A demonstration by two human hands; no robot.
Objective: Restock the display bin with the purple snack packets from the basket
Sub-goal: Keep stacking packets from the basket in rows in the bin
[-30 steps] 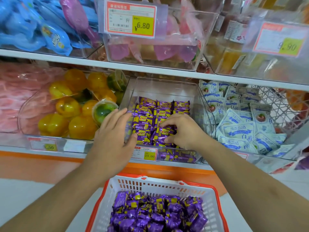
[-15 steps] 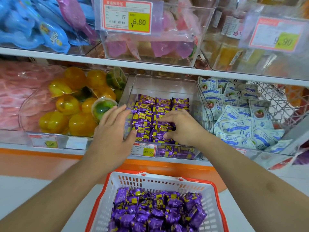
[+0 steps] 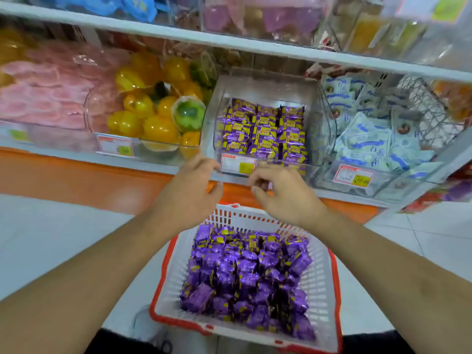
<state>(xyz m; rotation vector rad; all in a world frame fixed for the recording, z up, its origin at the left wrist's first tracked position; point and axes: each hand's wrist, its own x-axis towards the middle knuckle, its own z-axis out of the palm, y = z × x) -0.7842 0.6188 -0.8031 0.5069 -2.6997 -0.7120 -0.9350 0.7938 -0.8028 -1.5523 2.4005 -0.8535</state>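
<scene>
A clear display bin (image 3: 265, 85) on the lower shelf holds neat rows of purple and yellow snack packets (image 3: 264, 132). Below it, a white basket with a red rim (image 3: 320, 284) is full of loose purple packets (image 3: 245, 277). My left hand (image 3: 189, 190) hovers between the bin front and the basket, fingers loosely curled, holding nothing. My right hand (image 3: 283, 192) hovers beside it over the basket's far edge, fingers bent and empty.
Left of the bin, a clear tub holds yellow and green jelly cups (image 3: 153, 111). A bin of pale blue and white sachets (image 3: 370, 139) stands on the right. A price tag (image 3: 238, 163) hangs on the bin front. An upper shelf edge (image 3: 229, 42) overhangs. White floor tiles lie around the basket.
Both hands have pulled back out of the display bin and down toward the basket. The view has tilted downward, showing more of the basket.
</scene>
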